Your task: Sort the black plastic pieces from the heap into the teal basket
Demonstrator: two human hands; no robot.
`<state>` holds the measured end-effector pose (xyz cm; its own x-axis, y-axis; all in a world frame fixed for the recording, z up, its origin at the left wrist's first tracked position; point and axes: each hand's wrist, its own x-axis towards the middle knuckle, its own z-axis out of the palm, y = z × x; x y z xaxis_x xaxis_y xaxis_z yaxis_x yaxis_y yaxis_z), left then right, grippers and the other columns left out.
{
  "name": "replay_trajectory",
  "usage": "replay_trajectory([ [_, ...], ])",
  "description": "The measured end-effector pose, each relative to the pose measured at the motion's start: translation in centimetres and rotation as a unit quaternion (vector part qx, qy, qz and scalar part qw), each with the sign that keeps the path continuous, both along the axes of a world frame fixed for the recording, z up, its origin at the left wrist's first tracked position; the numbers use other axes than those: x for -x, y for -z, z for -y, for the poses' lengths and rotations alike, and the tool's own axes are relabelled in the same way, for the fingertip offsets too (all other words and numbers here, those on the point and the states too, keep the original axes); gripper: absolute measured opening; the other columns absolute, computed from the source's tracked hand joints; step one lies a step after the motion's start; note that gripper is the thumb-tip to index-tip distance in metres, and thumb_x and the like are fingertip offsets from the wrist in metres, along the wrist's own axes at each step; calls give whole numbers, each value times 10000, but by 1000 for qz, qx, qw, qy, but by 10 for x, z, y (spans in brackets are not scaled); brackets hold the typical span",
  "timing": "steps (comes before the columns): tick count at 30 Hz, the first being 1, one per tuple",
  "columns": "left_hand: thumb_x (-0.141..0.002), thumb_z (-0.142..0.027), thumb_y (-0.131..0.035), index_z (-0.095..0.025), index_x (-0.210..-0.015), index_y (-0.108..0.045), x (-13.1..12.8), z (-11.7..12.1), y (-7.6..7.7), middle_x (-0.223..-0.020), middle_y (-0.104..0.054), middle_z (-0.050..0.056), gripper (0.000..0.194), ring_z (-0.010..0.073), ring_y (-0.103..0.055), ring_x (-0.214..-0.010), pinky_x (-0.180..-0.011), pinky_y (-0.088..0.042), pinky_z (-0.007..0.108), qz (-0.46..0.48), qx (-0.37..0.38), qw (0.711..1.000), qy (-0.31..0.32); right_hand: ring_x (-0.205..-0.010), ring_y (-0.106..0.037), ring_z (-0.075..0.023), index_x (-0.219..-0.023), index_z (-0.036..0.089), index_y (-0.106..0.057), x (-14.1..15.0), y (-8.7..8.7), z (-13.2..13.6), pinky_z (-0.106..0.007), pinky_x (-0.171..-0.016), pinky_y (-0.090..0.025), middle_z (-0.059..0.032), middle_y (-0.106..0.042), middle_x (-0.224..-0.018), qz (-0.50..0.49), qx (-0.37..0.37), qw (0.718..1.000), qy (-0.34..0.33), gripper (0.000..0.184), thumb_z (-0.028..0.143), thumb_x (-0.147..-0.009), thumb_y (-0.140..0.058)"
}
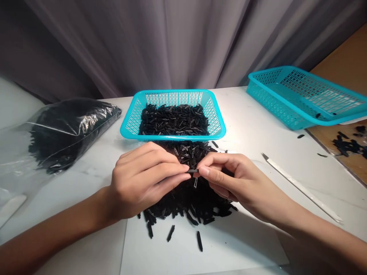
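My left hand [143, 179] and my right hand [229, 177] meet over a pile of small black plastic pieces [189, 202] on the white table. Both hands pinch one small black piece [193, 170] between their fingertips, one at each end. The fingers of both hands are curled and closed. Just behind the hands stands a teal basket [129, 122] filled with more of the same black pieces. A few loose pieces lie on a white sheet [206, 244] near the front edge.
A clear plastic bag [57, 130] of black pieces lies at the left. A second teal basket [301, 95] sits at the back right, nearly empty. A long white strip [304, 189] lies at the right. More black pieces [348, 145] lie on a wooden surface at far right.
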<state>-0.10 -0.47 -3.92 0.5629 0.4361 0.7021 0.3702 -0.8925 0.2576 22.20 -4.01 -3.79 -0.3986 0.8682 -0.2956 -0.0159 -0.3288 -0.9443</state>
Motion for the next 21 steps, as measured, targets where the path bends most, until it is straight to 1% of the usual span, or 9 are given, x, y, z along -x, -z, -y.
replay_trajectory([
  [4, -824, -161, -793, -178, -897, -727, 1, 0, 1, -792, -754, 13, 99, 139, -680, -726, -668, -578, 284, -1, 6, 1000, -2, -457, -271, -53, -847, 161, -675, 0, 0, 0, -185, -389, -182, 86, -358, -523, -10, 7, 1000, 0, 301, 452, -927, -671],
  [14, -835, -195, -791, -175, -843, -715, 1, 0, -1, -740, -736, 4, 79, 132, -665, -698, -652, -574, 280, -6, 3, 1000, -3, -453, -289, -45, -841, 154, -688, -1, 2, 0, -179, -391, -209, 81, -378, -519, 9, -3, 1000, 1, 320, 463, -924, -671],
  [21, -819, -180, -803, -156, -842, -722, 1, 0, -1, -745, -741, 15, 87, 132, -662, -698, -652, -568, 275, -11, 4, 1000, 3, -456, -290, -50, -832, 153, -680, -1, 0, 0, -185, -391, -204, 79, -378, -520, 17, -10, 1000, -1, 319, 458, -922, -673],
])
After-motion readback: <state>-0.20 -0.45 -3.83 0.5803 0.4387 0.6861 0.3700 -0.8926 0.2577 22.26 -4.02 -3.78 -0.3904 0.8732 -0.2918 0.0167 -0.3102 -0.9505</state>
